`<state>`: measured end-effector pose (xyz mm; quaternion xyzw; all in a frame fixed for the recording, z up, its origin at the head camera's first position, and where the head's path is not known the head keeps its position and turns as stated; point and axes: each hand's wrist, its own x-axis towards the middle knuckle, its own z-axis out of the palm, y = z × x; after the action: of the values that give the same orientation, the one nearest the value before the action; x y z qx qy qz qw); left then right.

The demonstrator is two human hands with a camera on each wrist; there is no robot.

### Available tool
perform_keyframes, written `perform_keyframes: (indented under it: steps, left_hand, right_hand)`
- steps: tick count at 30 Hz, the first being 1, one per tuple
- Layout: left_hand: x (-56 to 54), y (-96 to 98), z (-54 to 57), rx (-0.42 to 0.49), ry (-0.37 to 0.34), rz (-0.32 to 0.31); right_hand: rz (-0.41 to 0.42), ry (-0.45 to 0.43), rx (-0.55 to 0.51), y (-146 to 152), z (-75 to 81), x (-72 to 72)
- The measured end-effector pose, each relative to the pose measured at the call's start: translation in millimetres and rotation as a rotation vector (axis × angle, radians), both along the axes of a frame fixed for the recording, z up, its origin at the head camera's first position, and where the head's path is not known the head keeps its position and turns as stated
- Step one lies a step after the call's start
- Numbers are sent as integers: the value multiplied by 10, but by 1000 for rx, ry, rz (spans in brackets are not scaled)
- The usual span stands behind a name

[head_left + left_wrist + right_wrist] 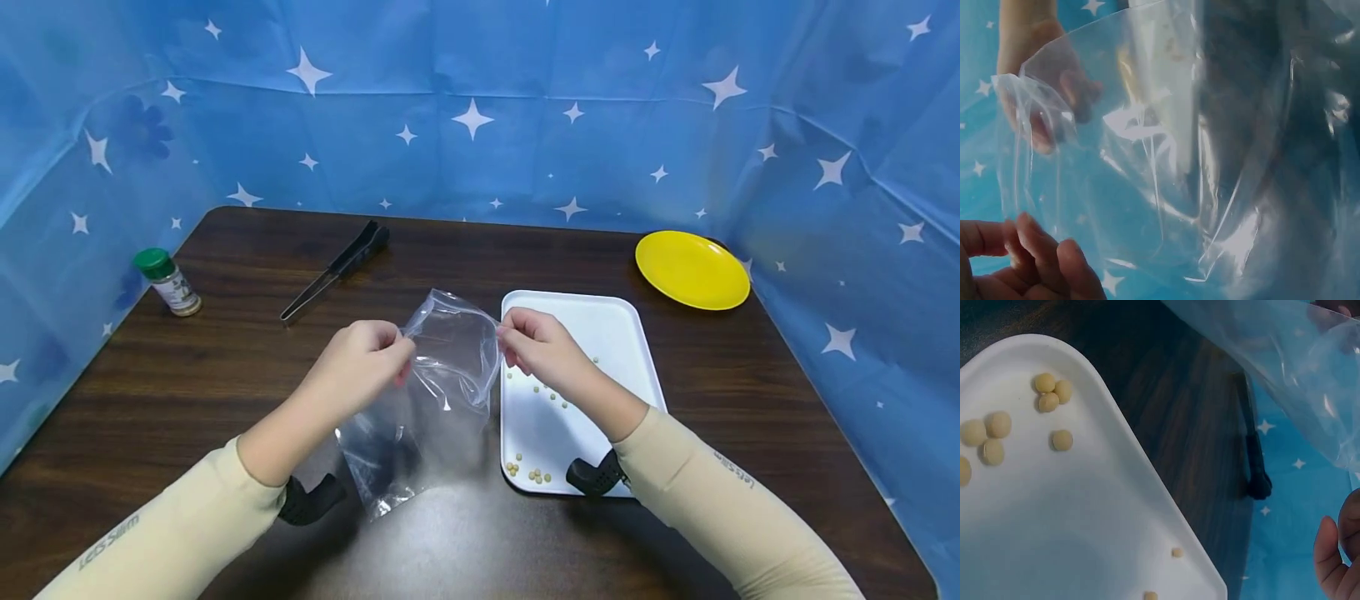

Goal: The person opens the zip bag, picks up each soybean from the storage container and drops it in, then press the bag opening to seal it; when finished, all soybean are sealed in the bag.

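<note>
A clear plastic bag [448, 417] hangs between my two hands, its mouth stretched wide at the top. My left hand [367, 358] pinches the left side of the opening. On the opposite side my right hand [543, 346] pinches the rim between thumb and fingers. The left wrist view shows creased film [1147, 187] with fingers [1038, 256] at its edge. Partly beneath my right forearm lies a white tray [585, 321], bearing several small round pale-yellow beans [538, 477]. In the right wrist view the beans [1062, 440] sit in loose clusters near the tray's corner.
Black-handled metal tongs [337, 268] lie behind the left hand. A green-capped seasoning jar [171, 283] stands at the far left edge. A yellow plate [692, 271] rests at the back right. Blue star-patterned cloth [480, 158] surrounds the dark wooden table [465, 550].
</note>
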<state>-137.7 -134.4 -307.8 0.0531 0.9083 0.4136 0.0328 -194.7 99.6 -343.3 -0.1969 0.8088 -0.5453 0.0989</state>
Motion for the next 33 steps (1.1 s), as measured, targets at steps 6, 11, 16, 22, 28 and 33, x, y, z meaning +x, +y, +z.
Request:
perform_keyframes:
  steps: [6, 11, 16, 22, 28, 33]
  left_hand:
    - [-46, -4, -75, 52, 28, 15]
    - [-69, -34, -129, 91, 23, 17]
    - [-64, -53, -131, 120, -7, 16]
    - [-55, -71, -122, 116, -6, 20]
    - [-68, -108, -130, 108, -15, 20]
    - [-65, -162, -104, 83, -3, 19]
  right_hand:
    - [42, 10, 65, -22, -16, 31]
    - [-3, 26, 201, 80, 34, 43]
    - [-74, 63, 273, 350, 153, 21]
    - [-170, 133, 378, 769, 264, -25]
    - [-239, 122, 468, 1150, 238, -38]
    - [-265, 91, 510, 1324, 181, -72]
